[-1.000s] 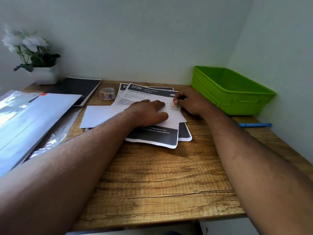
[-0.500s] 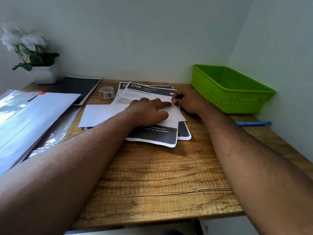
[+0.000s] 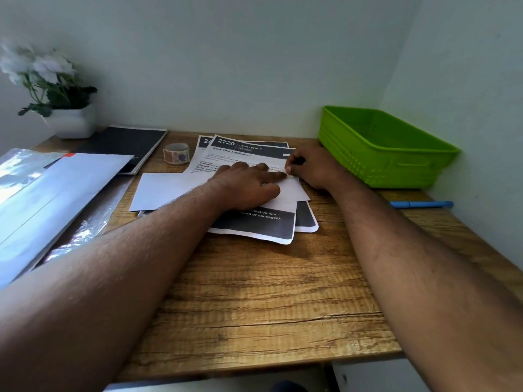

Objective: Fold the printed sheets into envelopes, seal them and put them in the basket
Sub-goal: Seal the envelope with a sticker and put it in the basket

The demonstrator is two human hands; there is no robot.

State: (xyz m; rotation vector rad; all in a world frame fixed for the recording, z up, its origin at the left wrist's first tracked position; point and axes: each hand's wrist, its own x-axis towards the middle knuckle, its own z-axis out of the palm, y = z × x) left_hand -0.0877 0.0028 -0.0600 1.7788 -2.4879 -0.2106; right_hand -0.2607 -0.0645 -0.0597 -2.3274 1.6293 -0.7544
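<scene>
Left hand (image 3: 249,185) pressed flat with straight fingers on a white envelope (image 3: 169,190) atop printed sheets (image 3: 254,224), right hand (image 3: 314,168) fingers curled, pinching the envelope's edge, green basket (image 3: 396,168) just beside.

A white pot of flowers (image 3: 69,120) sits in the far left corner. A black notebook (image 3: 127,142) lies beside it. A blue pen (image 3: 421,204) lies by the right wall.

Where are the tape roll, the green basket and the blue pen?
tape roll (image 3: 176,153), head view, on its outer patterned side.
green basket (image 3: 376,161), head view, on its front wall.
blue pen (image 3: 421,204), head view, on the middle of its barrel.
</scene>
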